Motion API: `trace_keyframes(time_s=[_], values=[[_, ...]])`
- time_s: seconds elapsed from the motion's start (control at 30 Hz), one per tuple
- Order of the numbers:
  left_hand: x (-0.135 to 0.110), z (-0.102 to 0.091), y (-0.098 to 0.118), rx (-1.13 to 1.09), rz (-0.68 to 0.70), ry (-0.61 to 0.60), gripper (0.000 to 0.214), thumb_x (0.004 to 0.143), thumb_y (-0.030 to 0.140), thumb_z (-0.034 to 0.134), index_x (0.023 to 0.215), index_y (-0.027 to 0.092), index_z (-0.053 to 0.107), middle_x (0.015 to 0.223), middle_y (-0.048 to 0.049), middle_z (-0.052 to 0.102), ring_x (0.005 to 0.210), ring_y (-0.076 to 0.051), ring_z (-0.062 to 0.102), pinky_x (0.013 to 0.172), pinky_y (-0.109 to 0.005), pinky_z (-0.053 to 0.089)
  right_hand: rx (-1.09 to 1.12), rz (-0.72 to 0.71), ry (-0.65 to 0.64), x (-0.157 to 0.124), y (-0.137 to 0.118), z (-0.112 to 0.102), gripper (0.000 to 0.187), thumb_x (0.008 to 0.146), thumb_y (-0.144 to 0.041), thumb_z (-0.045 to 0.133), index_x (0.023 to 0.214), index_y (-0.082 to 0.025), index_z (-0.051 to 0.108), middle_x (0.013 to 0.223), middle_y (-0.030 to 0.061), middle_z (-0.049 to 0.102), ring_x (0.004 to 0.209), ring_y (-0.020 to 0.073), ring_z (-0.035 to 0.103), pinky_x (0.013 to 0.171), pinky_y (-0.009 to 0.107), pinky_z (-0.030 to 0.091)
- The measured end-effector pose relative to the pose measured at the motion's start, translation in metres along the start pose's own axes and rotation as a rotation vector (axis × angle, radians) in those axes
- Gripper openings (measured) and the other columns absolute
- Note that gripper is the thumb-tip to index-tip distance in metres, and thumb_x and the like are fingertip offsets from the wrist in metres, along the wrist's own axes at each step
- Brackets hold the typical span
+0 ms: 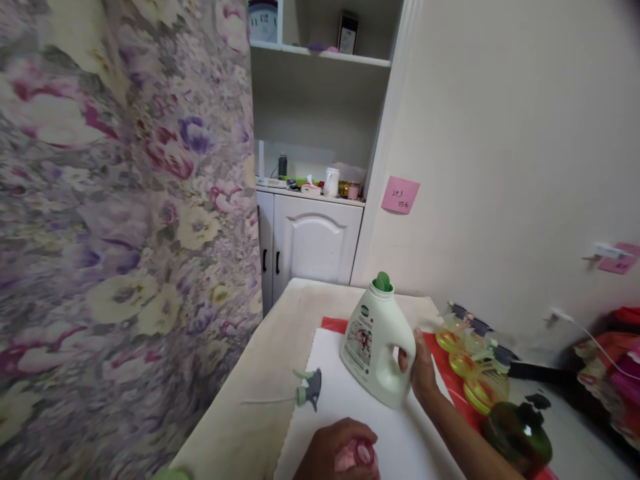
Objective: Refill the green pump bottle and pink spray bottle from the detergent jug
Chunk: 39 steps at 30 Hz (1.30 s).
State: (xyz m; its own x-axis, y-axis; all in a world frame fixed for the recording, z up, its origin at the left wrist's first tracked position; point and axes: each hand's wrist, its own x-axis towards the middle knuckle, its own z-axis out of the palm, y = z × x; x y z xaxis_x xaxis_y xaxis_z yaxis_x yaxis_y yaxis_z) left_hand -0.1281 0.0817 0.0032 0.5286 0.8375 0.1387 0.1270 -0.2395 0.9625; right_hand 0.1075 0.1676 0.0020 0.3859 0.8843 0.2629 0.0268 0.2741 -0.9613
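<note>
My right hand (419, 368) grips the handle of a white detergent jug (376, 341) with a green cap; the jug stands tilted on a white sheet (350, 413). At the bottom edge, my left hand (334, 452) is closed round a small pink bottle (361, 456), only partly in view. A grey-green spray-trigger head (309, 388) with its thin tube lies on the table (280, 347) to the left of the jug.
Several yellow spray bottles (470, 360) and a dark green bottle (517, 435) stand on a red mat (453, 380) at the right. A floral curtain (120, 227) hangs at the left. Behind are a white cabinet (307, 241), shelves and a pink note (400, 195) on the wall.
</note>
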Motion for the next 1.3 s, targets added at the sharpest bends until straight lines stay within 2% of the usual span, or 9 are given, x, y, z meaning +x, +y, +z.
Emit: trace_keyframes(time_s=[0.27, 0.4, 0.47, 0.53, 0.73, 0.87, 0.97, 1.1, 1.3], values=[[-0.002, 0.0, 0.001, 0.021, -0.002, 0.019, 0.033, 0.063, 0.017, 0.07, 0.095, 0.022, 0.073, 0.096, -0.0037, 0.074, 0.094, -0.024, 0.064, 0.087, -0.03, 0.047, -0.041, -0.014, -0.079, -0.003, 0.004, -0.006, 0.066, 0.092, -0.059, 0.028, 0.041, -0.022, 0.049, 0.039, -0.0023, 0.048, 0.043, 0.0132, 0.046, 0.055, 0.028, 0.041], [-0.003, -0.001, -0.001, 0.043, 0.082, 0.022, 0.028, 0.069, 0.02, 0.069, 0.096, 0.023, 0.072, 0.097, -0.003, 0.072, 0.094, -0.022, 0.063, 0.086, -0.028, 0.046, -0.097, -0.036, -0.093, -0.01, 0.004, -0.022, 0.047, 0.091, -0.054, 0.037, 0.072, -0.02, 0.063, 0.069, 0.0002, 0.066, 0.063, 0.0161, 0.058, 0.061, 0.027, 0.045], [-0.003, -0.001, -0.001, 0.025, 0.109, 0.014, 0.026, 0.07, 0.021, 0.069, 0.096, 0.023, 0.071, 0.095, -0.0027, 0.072, 0.092, -0.022, 0.063, 0.085, -0.027, 0.046, -0.136, -0.042, -0.084, -0.021, 0.004, -0.037, 0.034, 0.089, -0.052, 0.045, 0.089, -0.022, 0.063, 0.09, 0.0012, 0.067, 0.081, 0.0183, 0.06, 0.071, 0.029, 0.047], [-0.002, 0.0, 0.001, 0.016, 0.104, 0.016, 0.023, 0.071, 0.02, 0.068, 0.094, 0.022, 0.071, 0.092, -0.0023, 0.071, 0.09, -0.021, 0.063, 0.084, -0.027, 0.046, -0.187, -0.037, -0.078, -0.039, 0.004, -0.055, 0.029, 0.086, -0.05, 0.053, 0.096, -0.023, 0.061, 0.099, 0.0019, 0.065, 0.094, 0.0206, 0.058, 0.08, 0.031, 0.046], [0.005, 0.003, 0.008, 0.021, 0.093, 0.075, 0.021, 0.071, 0.026, 0.07, 0.091, 0.021, 0.072, 0.093, -0.0029, 0.073, 0.092, -0.022, 0.065, 0.085, -0.027, 0.045, -0.334, 0.028, -0.191, -0.107, 0.007, -0.104, 0.026, 0.083, -0.047, 0.057, 0.092, -0.023, 0.062, 0.097, 0.005, 0.066, 0.097, 0.0251, 0.06, 0.085, 0.036, 0.046], [0.012, 0.01, 0.017, 0.045, 0.071, 0.131, 0.02, 0.073, 0.027, 0.068, 0.092, 0.02, 0.072, 0.095, -0.004, 0.073, 0.093, -0.023, 0.065, 0.085, -0.029, 0.046, -0.331, 0.016, -0.311, -0.136, 0.012, -0.112, 0.02, 0.083, -0.041, 0.056, 0.088, -0.023, 0.063, 0.089, 0.0043, 0.066, 0.089, 0.024, 0.062, 0.08, 0.035, 0.049], [0.019, 0.02, 0.025, 0.054, 0.059, 0.15, 0.021, 0.074, 0.03, 0.067, 0.09, 0.019, 0.072, 0.092, -0.0047, 0.073, 0.091, -0.023, 0.065, 0.083, -0.03, 0.047, -0.261, -0.008, -0.302, -0.147, 0.021, -0.112, 0.017, 0.076, -0.039, 0.06, 0.083, -0.024, 0.063, 0.08, 0.0027, 0.065, 0.079, 0.0226, 0.063, 0.071, 0.033, 0.05], [0.026, 0.042, 0.032, 0.022, 0.063, 0.159, 0.022, 0.072, 0.03, 0.07, 0.09, 0.018, 0.072, 0.092, -0.0051, 0.073, 0.091, -0.024, 0.065, 0.084, -0.031, 0.048, -0.252, 0.056, -0.327, -0.155, 0.034, -0.113, 0.025, 0.063, -0.029, 0.063, 0.088, -0.025, 0.065, 0.089, 0.0038, 0.07, 0.087, 0.0255, 0.065, 0.077, 0.036, 0.051], [0.03, 0.083, 0.042, 0.003, 0.032, 0.179, 0.025, 0.067, 0.027, 0.073, 0.09, 0.019, 0.073, 0.093, -0.0049, 0.074, 0.094, -0.025, 0.066, 0.086, -0.032, 0.048, -0.183, 0.059, -0.295, -0.162, 0.046, -0.118, 0.064, 0.051, -0.016, 0.064, 0.114, -0.024, 0.06, 0.119, 0.0056, 0.067, 0.116, 0.0293, 0.057, 0.099, 0.038, 0.045]])
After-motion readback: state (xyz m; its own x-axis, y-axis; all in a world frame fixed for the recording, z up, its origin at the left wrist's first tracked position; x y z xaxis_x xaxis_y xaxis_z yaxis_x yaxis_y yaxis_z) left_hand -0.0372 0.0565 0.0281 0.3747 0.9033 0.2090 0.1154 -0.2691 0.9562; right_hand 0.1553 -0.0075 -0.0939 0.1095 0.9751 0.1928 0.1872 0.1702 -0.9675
